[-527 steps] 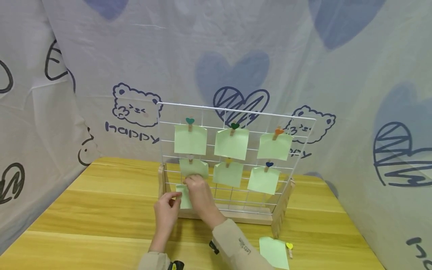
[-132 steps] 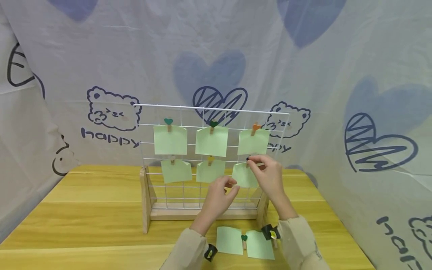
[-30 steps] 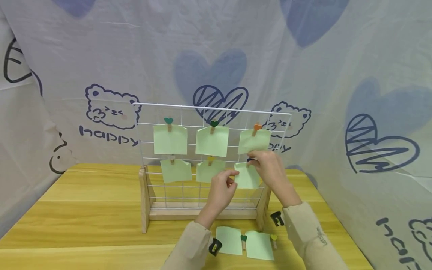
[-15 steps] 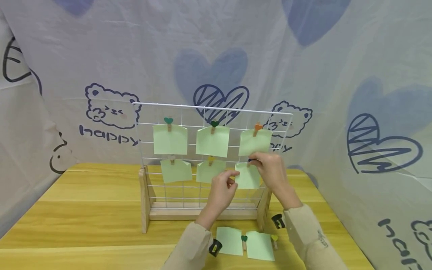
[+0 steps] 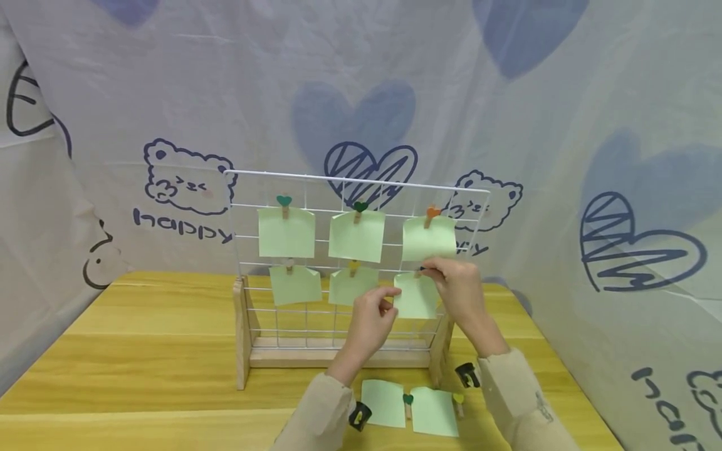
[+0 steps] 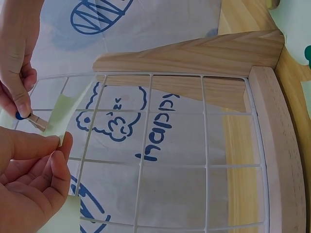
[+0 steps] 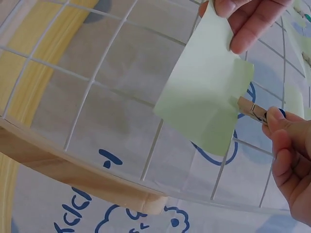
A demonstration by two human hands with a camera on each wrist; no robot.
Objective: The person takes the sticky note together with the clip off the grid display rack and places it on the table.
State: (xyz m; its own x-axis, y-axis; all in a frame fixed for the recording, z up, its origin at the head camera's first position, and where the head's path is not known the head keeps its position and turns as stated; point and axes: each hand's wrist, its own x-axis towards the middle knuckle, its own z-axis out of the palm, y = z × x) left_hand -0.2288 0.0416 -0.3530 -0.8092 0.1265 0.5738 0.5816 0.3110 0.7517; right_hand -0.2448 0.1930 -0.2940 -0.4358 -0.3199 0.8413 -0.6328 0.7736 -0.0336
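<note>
Right of centre, the left hand [image 5: 372,316] pinches a green note [image 5: 416,299] by its left edge; the right hand [image 5: 461,289] pinches a blue-heart clip [image 7: 252,110] at the note's top. Clipping appears in hand; next calls for securing both to the wire grid [image 6: 206,166].

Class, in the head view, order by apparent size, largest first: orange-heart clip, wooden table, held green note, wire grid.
1. Wooden table
2. Wire grid, by outline
3. Held green note
4. Orange-heart clip
</note>
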